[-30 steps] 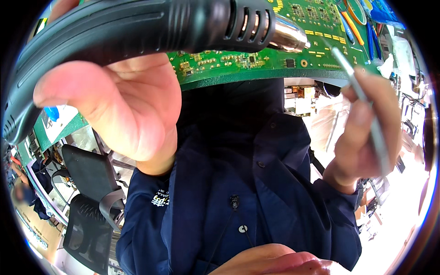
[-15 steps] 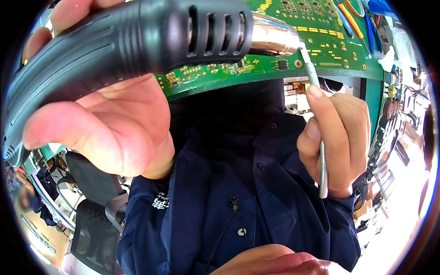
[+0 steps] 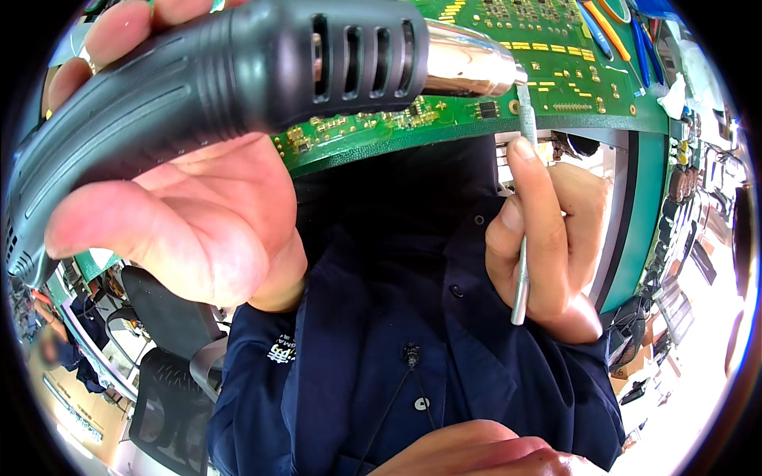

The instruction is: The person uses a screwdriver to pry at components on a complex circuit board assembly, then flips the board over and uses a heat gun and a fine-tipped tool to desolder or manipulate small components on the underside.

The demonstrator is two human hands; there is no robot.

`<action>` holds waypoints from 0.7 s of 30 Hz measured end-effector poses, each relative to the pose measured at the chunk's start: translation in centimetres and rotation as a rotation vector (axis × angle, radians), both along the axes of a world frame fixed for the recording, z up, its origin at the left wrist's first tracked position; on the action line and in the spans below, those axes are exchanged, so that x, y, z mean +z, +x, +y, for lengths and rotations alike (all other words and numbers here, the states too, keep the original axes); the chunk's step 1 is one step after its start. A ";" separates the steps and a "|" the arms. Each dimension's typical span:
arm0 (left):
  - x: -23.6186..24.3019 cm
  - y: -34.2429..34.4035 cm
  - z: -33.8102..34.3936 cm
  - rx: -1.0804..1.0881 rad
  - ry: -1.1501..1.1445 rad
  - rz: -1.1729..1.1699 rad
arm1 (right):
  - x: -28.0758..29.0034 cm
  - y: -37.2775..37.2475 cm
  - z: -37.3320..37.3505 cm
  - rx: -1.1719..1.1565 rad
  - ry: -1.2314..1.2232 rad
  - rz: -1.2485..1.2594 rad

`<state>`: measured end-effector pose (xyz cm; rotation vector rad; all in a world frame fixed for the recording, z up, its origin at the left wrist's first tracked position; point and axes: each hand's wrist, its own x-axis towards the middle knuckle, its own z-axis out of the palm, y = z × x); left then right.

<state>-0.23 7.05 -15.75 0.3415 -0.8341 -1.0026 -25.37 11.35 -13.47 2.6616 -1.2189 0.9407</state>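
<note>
A black hot-air gun [image 3: 167,87] with a shiny metal nozzle [image 3: 468,62] spans the upper left. Its grip lies across the palm of my left hand [image 3: 206,214], with the fingers curled behind it and the thumb sticking out below. My right hand [image 3: 544,238] pinches a slim metal craft knife [image 3: 527,119] between thumb and fingers. The knife's flat tip points away, just beside the nozzle's narrow end, over a green circuit board [image 3: 571,75]. Whether the tip touches the board, I cannot tell. The gun hides much of the board's left part.
Blue-handled pliers [image 3: 641,49] and an orange-handled tool [image 3: 606,32] lie past the board's far right. A black mesh chair [image 3: 171,397] stands at lower left, with another person [image 3: 55,349] beyond it. Cluttered shelves [image 3: 690,214] fill the right side.
My right hand and the knife have shifted left and the knife stands more upright. The hot-air gun has moved slightly left, still in my left hand.
</note>
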 end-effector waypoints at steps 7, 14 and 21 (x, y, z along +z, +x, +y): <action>-0.1 -0.2 -0.1 -0.082 -0.034 0.048 | -2.6 0.4 0.0 -0.072 -0.058 -0.192; -0.4 0.6 -0.1 -0.086 -0.043 -0.062 | 1.2 0.0 -0.4 0.007 -0.045 -0.174; 0.0 0.5 0.0 -0.013 0.007 -0.064 | 2.0 1.0 -0.3 -0.081 0.027 -0.042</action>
